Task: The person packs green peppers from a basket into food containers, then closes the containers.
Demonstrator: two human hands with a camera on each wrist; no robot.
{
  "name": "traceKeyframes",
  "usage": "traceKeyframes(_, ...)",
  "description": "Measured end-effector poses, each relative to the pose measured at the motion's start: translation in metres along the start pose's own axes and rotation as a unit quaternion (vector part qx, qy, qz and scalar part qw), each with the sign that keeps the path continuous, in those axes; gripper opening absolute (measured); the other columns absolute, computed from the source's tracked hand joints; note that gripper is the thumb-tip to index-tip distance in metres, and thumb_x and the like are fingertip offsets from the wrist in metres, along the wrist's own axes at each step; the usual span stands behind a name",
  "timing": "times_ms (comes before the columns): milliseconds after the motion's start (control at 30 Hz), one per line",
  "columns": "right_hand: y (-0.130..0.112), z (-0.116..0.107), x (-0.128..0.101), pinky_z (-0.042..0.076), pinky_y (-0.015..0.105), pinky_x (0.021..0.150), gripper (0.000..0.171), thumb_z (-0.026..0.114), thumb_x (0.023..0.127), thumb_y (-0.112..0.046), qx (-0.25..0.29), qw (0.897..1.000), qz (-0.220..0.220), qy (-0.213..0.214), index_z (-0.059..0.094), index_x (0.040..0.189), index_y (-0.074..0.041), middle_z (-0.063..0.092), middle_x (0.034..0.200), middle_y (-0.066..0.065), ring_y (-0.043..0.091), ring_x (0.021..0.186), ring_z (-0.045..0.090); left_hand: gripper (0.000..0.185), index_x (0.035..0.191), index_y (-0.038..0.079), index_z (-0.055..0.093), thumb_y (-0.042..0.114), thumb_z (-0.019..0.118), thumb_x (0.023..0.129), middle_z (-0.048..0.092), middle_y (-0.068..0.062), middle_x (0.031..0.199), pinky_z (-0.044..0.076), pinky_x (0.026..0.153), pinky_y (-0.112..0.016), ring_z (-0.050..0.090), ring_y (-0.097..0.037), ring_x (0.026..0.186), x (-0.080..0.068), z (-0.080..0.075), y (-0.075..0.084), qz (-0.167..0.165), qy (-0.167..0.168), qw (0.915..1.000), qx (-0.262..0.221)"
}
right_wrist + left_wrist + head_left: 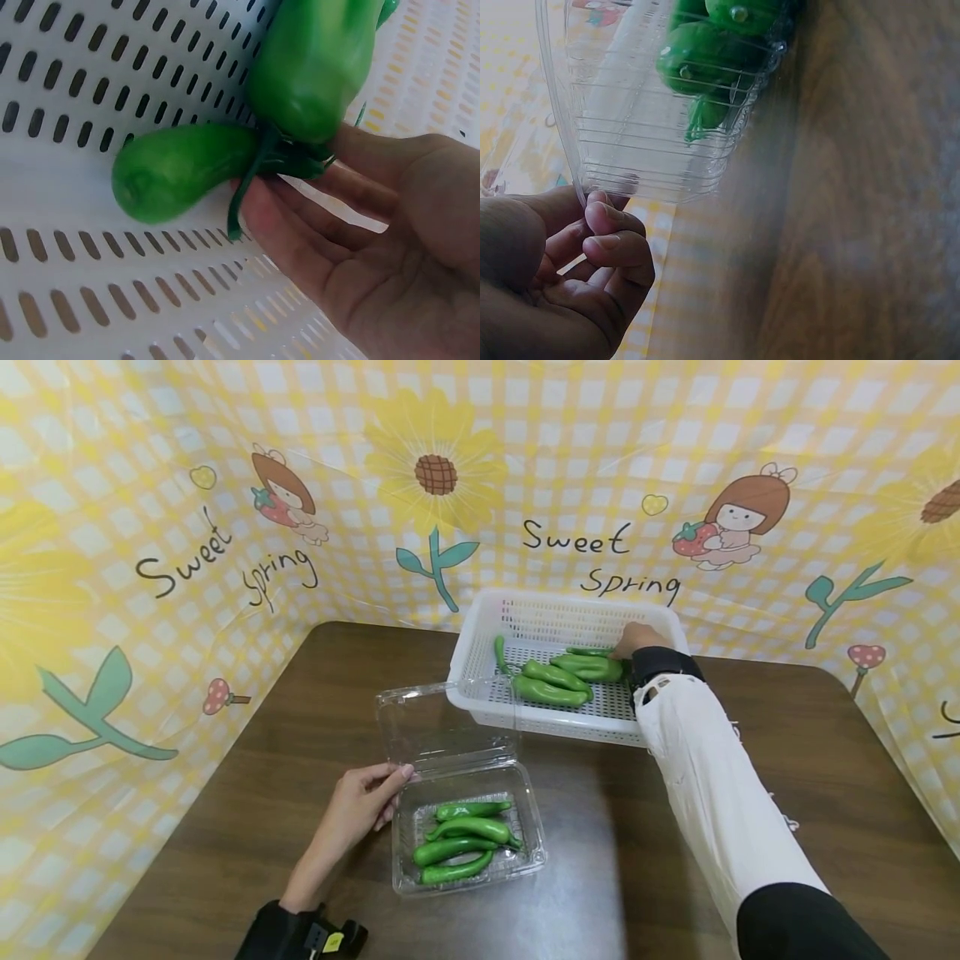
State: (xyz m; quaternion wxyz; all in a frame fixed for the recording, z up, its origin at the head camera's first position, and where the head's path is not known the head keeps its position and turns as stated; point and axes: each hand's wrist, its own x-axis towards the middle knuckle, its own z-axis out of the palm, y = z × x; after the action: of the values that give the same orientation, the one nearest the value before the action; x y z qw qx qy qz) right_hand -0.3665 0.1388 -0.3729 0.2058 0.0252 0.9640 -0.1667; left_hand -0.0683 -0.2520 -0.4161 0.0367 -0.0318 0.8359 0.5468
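A clear plastic clamshell box point(531, 814) lies open on the brown table point(300, 710) with several green peppers point(461, 843) in its tray. My left hand point(371, 797) pinches the box's left edge point(576, 187) between thumb and curled fingers point(611, 240). Behind it stands a white slotted basket point(487, 610) holding several more green peppers point(558, 681). My right hand point(637, 639) reaches into the basket's right side. Its straight fingers point(300, 217) lie under the stem ends of two peppers point(315, 67), touching them, with no closed grip showing.
A yellow checked cloth with sunflowers and "Sweet Spring" lettering point(577, 539) walls in the table at the back and both sides. The box's clear lid point(435, 718) stands up against the basket's front wall. Bare tabletop point(810, 793) lies to the right.
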Motion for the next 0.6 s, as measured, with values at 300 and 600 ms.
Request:
traceKeyframes(300,-0.004,0.0,-0.007,0.048,0.043,0.088,0.053,0.058,0.099,-0.042,0.023,1.0,0.008,-0.017,0.06,0.12,0.006,0.059,0.104,0.018,0.031,0.094,0.055,0.031,0.103,0.01,0.075,0.036,0.059,0.1,0.056,-0.005,0.064,0.044,0.039,-0.027,0.046,-0.009,0.044,0.0,0.0,-0.002,0.005,0.0,1.0,-0.002)
traceKeyframes(600,-0.011,0.006,0.001,0.046,0.045,0.091,0.062,0.039,0.104,-0.051,0.019,0.999,0.043,-0.007,0.061,0.12,0.005,0.061,0.108,0.02,0.032,0.097,0.057,0.031,0.103,0.01,0.075,0.036,0.059,0.1,0.057,-0.005,0.066,0.044,0.039,-0.026,0.046,-0.009,0.045,-0.002,-0.001,-0.001,-0.001,0.0,1.0,-0.009)
